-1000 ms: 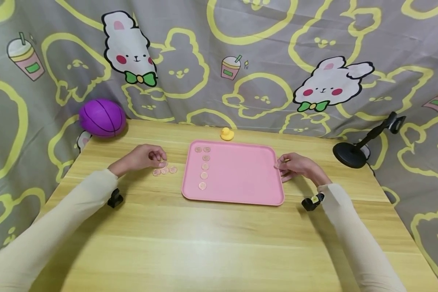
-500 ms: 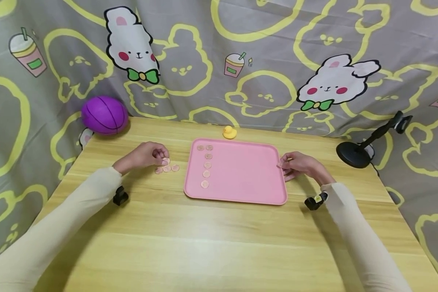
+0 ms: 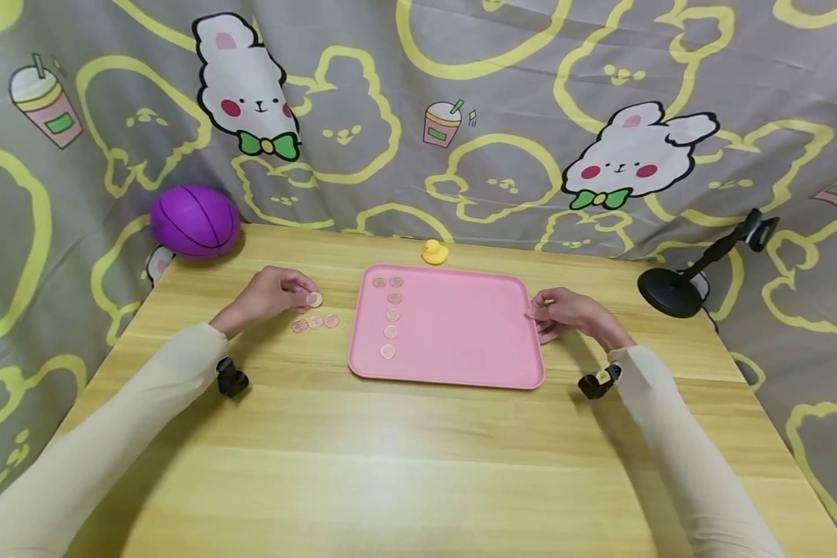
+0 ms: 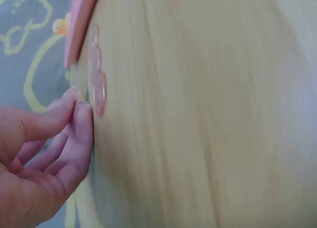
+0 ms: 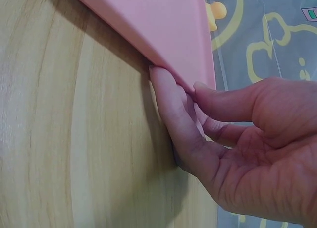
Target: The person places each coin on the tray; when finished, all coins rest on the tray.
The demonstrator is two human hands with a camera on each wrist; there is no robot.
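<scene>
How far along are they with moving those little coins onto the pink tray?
About halfway, it seems. Six coins already lie along the left side of the pink tray. The left hand pinches one more coin just above the table, while the right hand grips the tray's right edge. Three coins wait on the table beside the tray.

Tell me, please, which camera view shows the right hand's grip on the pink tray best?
The right wrist view: the right hand pinches the pink tray rim, thumb above, fingers beneath. The head view shows the grip small and distant; the left wrist view shows only the tray's edge.
</scene>
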